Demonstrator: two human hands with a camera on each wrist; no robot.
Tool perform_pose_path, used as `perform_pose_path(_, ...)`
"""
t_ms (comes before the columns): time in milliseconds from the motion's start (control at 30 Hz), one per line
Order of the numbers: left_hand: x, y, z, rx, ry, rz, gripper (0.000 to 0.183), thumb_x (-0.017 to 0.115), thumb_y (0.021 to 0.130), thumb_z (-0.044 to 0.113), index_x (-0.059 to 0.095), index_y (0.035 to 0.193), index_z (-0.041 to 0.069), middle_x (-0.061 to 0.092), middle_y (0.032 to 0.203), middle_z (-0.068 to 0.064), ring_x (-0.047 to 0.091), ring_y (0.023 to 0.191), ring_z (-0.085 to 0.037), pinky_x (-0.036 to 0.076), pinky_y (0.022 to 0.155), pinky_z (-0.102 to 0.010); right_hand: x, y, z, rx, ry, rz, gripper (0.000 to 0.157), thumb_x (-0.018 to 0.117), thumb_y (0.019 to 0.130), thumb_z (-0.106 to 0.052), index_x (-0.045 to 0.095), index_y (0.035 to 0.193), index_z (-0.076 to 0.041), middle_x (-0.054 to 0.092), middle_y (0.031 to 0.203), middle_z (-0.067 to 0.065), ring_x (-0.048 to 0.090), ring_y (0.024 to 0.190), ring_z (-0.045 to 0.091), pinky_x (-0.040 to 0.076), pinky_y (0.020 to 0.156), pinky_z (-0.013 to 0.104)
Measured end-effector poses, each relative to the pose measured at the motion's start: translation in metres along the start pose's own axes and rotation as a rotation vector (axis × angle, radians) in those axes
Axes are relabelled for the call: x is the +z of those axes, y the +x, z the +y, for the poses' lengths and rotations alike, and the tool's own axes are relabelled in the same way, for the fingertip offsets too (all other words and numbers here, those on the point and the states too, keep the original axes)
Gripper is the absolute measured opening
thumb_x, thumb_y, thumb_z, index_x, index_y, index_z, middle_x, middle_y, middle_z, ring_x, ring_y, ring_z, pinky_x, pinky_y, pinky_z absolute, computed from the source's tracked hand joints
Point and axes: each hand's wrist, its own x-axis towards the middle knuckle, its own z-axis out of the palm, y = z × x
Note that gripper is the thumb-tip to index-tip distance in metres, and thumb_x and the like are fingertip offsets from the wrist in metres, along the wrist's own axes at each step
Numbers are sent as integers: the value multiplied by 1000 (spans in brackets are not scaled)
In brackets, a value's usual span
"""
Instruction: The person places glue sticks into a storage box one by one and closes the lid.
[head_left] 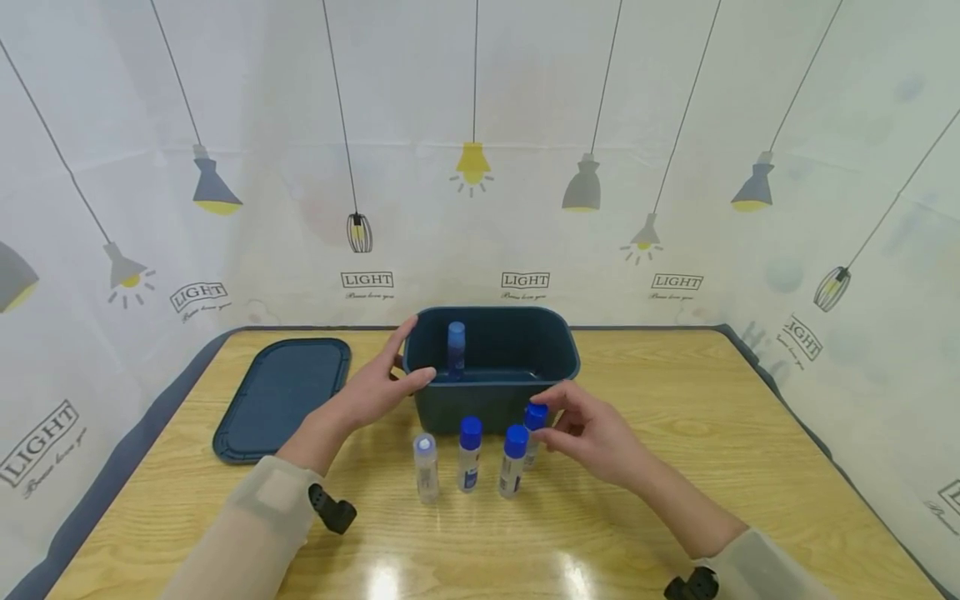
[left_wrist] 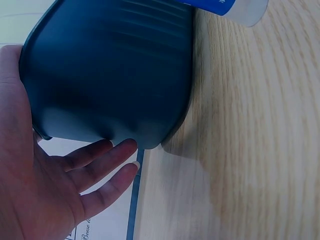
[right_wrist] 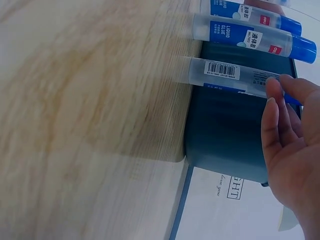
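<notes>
My right hand [head_left: 588,433] pinches the blue cap of an upright liquid glue bottle [right_wrist: 222,75] between thumb and fingertips, close to the front wall of the dark blue bin [head_left: 480,408]. My left hand [head_left: 375,387] rests at the bin's left end, thumb over the rim and the other fingers extended against the outer wall. Two more blue-capped glue bottles [head_left: 468,458] [head_left: 512,467] stand in front of the bin. Left of them is a clear bottle [head_left: 426,475] with a whitish top and no blue cap. Inside the bin a blue-topped bottle [head_left: 456,346] stands upright near the left.
A flat dark blue lid [head_left: 285,400] lies on the wooden table [head_left: 675,400] to the left of the bin. Behind the table hangs a pale cloth [head_left: 420,108] printed with lamps. Black wrist cameras [head_left: 332,508] sit on both sleeves.
</notes>
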Motion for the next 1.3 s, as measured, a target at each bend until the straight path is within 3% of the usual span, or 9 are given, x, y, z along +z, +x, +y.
perform_pose_path(133,-1,0,1,0,3,0,96,60,103,71,2,175,49,57,144,-21,65,114,-34,55,100,-55,-4,-4,0,-6,-17,8,34,80,101,-10,68,132,-15,76,113,8,72,76,26,56,63,28)
perform_pose_path(500,0,-1,2,-5,5,-3,95,59,103,73,1,175,50,56,145,-21,65,115,-35,55,100,-55,-16,-18,-10,-31,-1,41,37,80,101,-10,67,135,-16,75,115,12,68,71,13,53,58,28)
perform_pose_path(633,1,0,2,-5,5,1,95,60,103,72,1,174,51,57,145,-21,65,115,-35,55,99,-54,-20,-20,-16,-32,15,59,38,79,101,-9,67,136,-16,74,115,13,70,72,19,54,58,28)
perform_pose_path(1300,2,0,1,-3,0,2,96,60,103,71,1,175,49,57,142,-21,65,113,-34,56,97,-53,-42,-23,-57,-239,11,190,50,78,96,8,64,142,-9,68,111,9,69,69,13,59,65,26)
